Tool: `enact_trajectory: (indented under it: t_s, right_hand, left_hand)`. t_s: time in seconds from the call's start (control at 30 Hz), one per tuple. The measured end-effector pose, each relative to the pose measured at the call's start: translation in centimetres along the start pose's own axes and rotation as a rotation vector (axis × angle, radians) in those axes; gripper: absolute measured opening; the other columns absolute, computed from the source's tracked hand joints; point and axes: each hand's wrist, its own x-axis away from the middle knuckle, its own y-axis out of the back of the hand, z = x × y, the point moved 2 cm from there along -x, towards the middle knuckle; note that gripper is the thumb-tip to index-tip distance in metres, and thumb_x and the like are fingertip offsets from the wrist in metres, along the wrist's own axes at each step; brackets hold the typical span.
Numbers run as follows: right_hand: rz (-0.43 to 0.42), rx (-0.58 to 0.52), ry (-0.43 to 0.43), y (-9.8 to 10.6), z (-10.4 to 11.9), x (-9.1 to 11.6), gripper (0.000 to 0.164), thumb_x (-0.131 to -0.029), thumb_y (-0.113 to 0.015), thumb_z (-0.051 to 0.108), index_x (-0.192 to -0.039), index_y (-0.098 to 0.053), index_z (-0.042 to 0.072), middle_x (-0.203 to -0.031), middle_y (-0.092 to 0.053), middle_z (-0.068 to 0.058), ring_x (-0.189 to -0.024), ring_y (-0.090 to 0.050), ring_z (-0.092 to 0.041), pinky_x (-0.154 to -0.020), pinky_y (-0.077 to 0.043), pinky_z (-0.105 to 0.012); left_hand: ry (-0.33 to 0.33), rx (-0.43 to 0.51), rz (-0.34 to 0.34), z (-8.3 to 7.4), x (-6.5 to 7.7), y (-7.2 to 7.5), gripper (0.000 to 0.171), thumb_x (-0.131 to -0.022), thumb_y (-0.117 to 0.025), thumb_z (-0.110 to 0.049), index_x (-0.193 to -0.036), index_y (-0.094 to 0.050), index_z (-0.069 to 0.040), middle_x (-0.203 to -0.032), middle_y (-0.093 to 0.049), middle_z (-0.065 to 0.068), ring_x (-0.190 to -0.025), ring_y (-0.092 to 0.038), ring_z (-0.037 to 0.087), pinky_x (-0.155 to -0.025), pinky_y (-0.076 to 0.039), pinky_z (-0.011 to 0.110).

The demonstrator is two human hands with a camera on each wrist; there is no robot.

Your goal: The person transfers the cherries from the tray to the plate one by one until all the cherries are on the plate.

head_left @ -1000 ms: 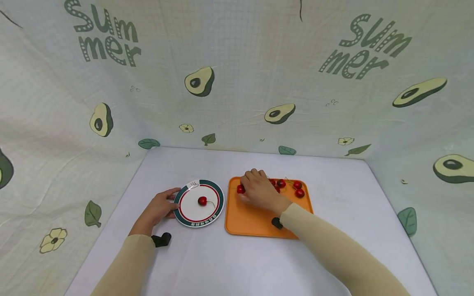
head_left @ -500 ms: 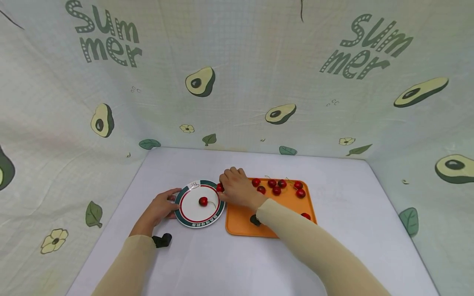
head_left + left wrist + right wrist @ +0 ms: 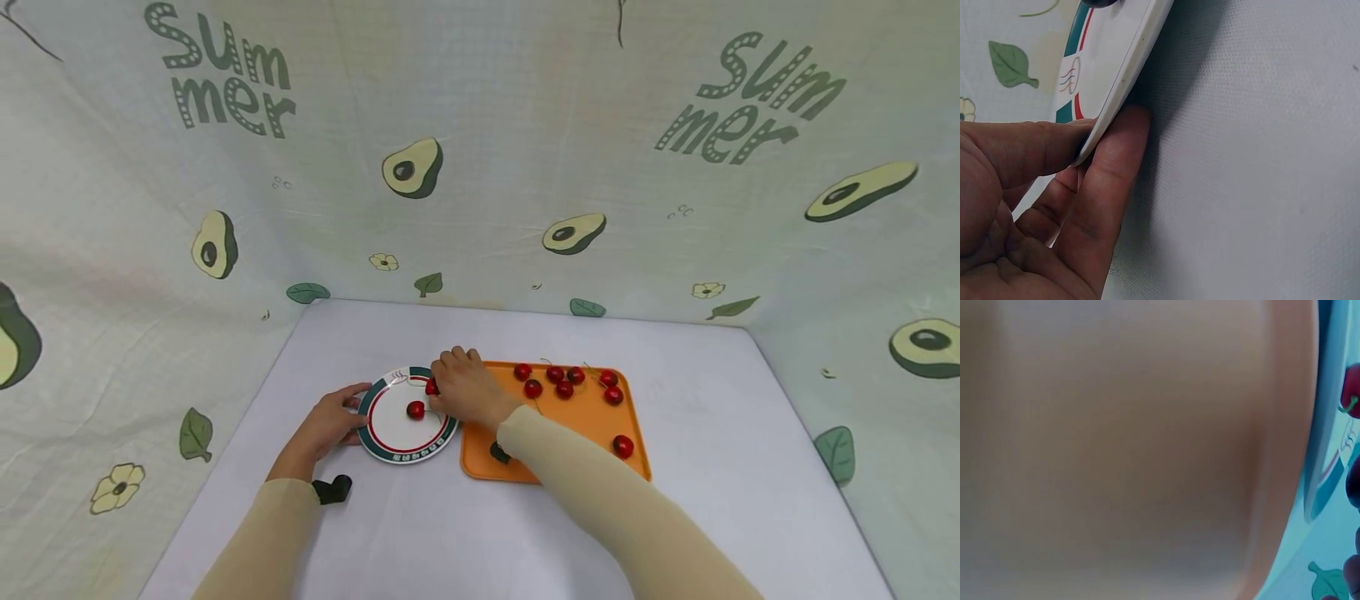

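Observation:
My left hand (image 3: 330,425) pinches the left rim of a white plate (image 3: 392,423) with a green and red border. The left wrist view shows the thumb above the rim (image 3: 1124,78) and a finger beneath it. One cherry (image 3: 416,410) with a stem lies on the plate. My right hand (image 3: 468,392) holds another cherry (image 3: 431,387) in its fingertips, over the plate's upper right side. At the right wrist view's edge, the held cherry (image 3: 1354,481) looks dark and the plate's cherry (image 3: 1352,390) red.
Right of the plate lies an orange tray (image 3: 581,417), partly beneath my right forearm. Several cherries sit along its far side, and a single cherry (image 3: 623,447) lies near its right edge. Behind the white table (image 3: 420,533) hangs an avocado-print cloth (image 3: 480,167).
My right hand has moved left from the tray to over the plate, carrying a cherry. My left hand stays at the plate's rim.

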Motion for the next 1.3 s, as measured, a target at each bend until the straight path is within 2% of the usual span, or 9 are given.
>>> enact_trajectory:
  t_s: [0.23, 0.37, 0.7, 1.0, 1.3]
  right_hand:
    - [0.016, 0.035, -0.002, -0.6, 0.4, -0.2, 0.042, -0.101, -0.061, 0.050, -0.119, -0.067, 0.012, -0.107, -0.061, -0.001, -0.101, -0.048, -0.021, -0.089, -0.041, -0.036]
    - [0.023, 0.025, -0.005, -0.9, 0.6, -0.4, 0.043, -0.102, -0.061, 0.051, -0.119, -0.067, 0.012, -0.108, -0.061, -0.001, -0.103, -0.047, -0.021, -0.091, -0.041, -0.037]
    - [0.006, 0.023, 0.004, -1.3, 1.2, -0.6, 0.041, -0.103, -0.060, 0.051, -0.119, -0.068, 0.013, -0.103, -0.059, -0.001, -0.101, -0.047, -0.021, -0.090, -0.041, -0.036]
    - [0.019, 0.038, 0.010, -1.5, 1.3, -0.7, 0.042, -0.104, -0.059, 0.050, -0.123, -0.067, 0.013, -0.108, -0.060, -0.001, -0.104, -0.048, -0.021, -0.092, -0.042, -0.036]
    - [0.017, -0.007, -0.008, -1.4, 1.3, -0.6, 0.043, -0.104, -0.059, 0.051, -0.124, -0.065, 0.013, -0.109, -0.057, -0.001, -0.105, -0.047, -0.022, -0.090, -0.040, -0.036]
  left_hand:
    - [-0.033, 0.006, 0.005, 0.1, 0.1, 0.1, 0.070, -0.095, -0.068, 0.001, -0.160, -0.044, -0.011, -0.140, -0.047, 0.025, -0.083, -0.064, 0.019, -0.068, -0.060, 0.029]
    - [-0.042, 0.012, 0.009, 0.1, 0.0, 0.1, 0.070, -0.095, -0.068, 0.002, -0.159, -0.045, -0.011, -0.139, -0.048, 0.025, -0.084, -0.064, 0.019, -0.068, -0.060, 0.028]
    - [-0.045, -0.014, 0.001, 0.2, -0.1, 0.1, 0.069, -0.096, -0.068, 0.001, -0.160, -0.045, -0.012, -0.138, -0.049, 0.025, -0.089, -0.064, 0.021, -0.071, -0.059, 0.028]
    - [-0.030, -0.007, 0.000, 0.1, -0.1, 0.0, 0.069, -0.096, -0.068, 0.001, -0.160, -0.045, -0.013, -0.138, -0.048, 0.024, -0.087, -0.064, 0.020, -0.071, -0.059, 0.029]
    - [-0.022, -0.028, -0.012, 0.2, -0.1, 0.0, 0.069, -0.096, -0.068, 0.000, -0.160, -0.045, -0.014, -0.141, -0.049, 0.024, -0.087, -0.064, 0.021, -0.070, -0.059, 0.029]
